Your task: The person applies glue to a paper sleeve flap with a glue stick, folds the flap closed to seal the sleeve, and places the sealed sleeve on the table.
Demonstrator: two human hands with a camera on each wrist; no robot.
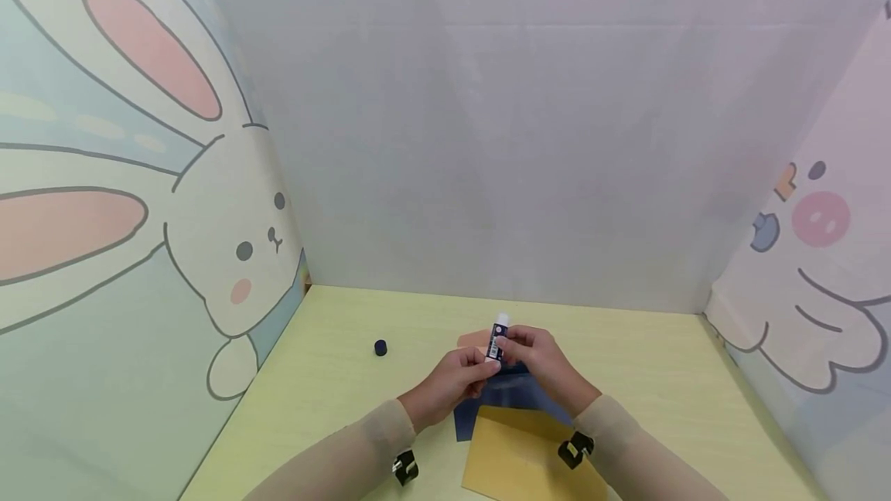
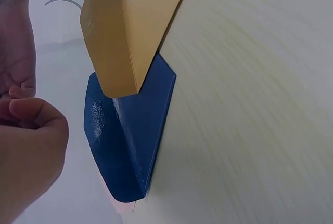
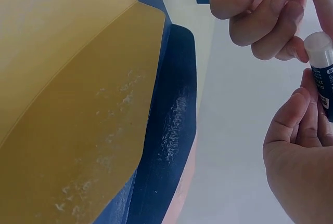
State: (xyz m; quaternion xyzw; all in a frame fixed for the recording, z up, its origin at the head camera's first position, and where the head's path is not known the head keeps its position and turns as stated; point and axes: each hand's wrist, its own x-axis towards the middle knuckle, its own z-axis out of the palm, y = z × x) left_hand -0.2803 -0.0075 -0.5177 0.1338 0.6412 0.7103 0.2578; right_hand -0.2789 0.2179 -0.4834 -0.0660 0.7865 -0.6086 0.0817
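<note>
A glue stick with a dark blue label and a white upper end is held upright between both hands, uncapped. My left hand pinches its lower end with thumb and fingers. My right hand grips the tube from the other side. Beneath them lie overlapping envelopes: a yellow one, a blue one and a pink one. In the right wrist view, whitish glue smears mark the yellow flap and the blue flap. The left wrist view does not show the glue stick.
A small dark blue cap stands on the pale yellow table, left of the hands. Printed cartoon walls enclose the sides, with a plain grey wall at the back.
</note>
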